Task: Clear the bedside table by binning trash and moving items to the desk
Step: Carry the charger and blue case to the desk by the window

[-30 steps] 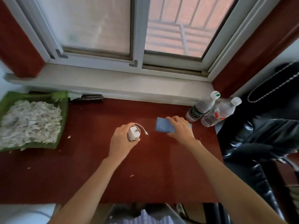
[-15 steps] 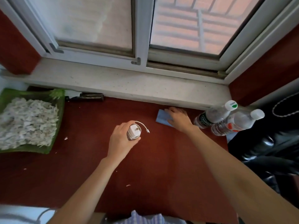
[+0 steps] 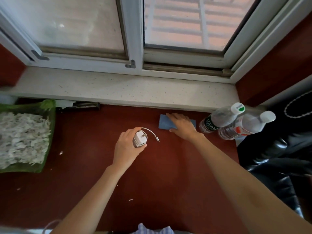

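Observation:
My left hand (image 3: pixel 127 146) is closed around a white charger plug with its coiled cable (image 3: pixel 140 139); the cable's end sticks out to the right over the dark red desk top (image 3: pixel 162 174). A flat blue packet (image 3: pixel 164 122) lies on the desk near the windowsill, and my right hand (image 3: pixel 181 125) rests flat on top of it, fingers spread across it, covering its middle.
Two plastic water bottles (image 3: pixel 219 119) (image 3: pixel 248 125) stand at the desk's right edge beside my right hand. A green tray of white shredded material (image 3: pixel 49 115) sits at the left. A black bag (image 3: pixel 278 152) lies at the right. The stone windowsill (image 3: pixel 118 88) runs along the back.
My right hand has slid the blue packet away from the middle toward the windowsill and the bottles. My left hand kept the charger and stayed roughly in place.

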